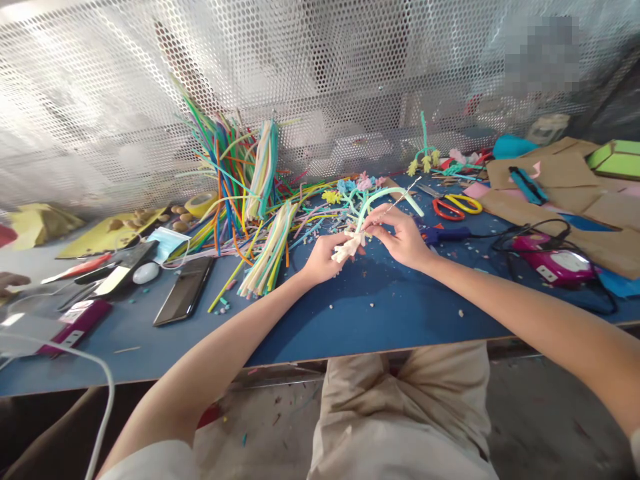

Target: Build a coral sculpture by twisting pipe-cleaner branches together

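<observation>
My left hand (323,259) is closed around the base of a white fuzzy pipe-cleaner flower (349,247) over the table's front half. Close beside it, the fingers of my right hand (401,239) pinch together at the flower's upper end. A pale green pipe cleaner (387,192) arches up from between the hands and bends over to the right. A thin twisted wire (409,191) sticks up past my right fingers; its lower end is hidden there. Just behind lie pink, blue and yellow pipe-cleaner flowers (364,181).
Bundled pipe cleaners (270,250) lie left of my hands, near a phone (184,291). Scissors (457,207), a blue glue gun (445,234) with its cable and a pink power strip (553,259) are at right. A perforated metal screen (350,87) rises behind. Another person's hand (13,281) shows far left.
</observation>
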`<state>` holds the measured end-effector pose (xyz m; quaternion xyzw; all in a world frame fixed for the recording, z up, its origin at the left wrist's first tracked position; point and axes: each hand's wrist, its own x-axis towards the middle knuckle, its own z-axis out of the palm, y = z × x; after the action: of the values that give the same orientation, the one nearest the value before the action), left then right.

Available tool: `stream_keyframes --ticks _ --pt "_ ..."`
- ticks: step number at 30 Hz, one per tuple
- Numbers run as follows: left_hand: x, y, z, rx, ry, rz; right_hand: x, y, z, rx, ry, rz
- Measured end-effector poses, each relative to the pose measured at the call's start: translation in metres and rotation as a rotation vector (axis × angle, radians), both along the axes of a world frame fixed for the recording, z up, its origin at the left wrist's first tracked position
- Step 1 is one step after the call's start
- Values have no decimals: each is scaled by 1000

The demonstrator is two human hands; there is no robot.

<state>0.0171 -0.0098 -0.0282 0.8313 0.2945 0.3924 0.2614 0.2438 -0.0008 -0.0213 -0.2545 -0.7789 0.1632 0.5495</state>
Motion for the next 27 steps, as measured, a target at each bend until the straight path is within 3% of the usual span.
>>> stream_keyframes --ticks 10,17,20,27 --pt "1 -5 7 176 77 121 -2 -4 0 -77 -21 20" --pt "-9 6 3 624 239 348 -3 -4 -2 -271 80 71" --pt "-12 9 6 737 274 438 -5 -1 -4 -385 165 132" --pt "-15 10 8 770 384 404 -8 3 -6 -507 147 218"
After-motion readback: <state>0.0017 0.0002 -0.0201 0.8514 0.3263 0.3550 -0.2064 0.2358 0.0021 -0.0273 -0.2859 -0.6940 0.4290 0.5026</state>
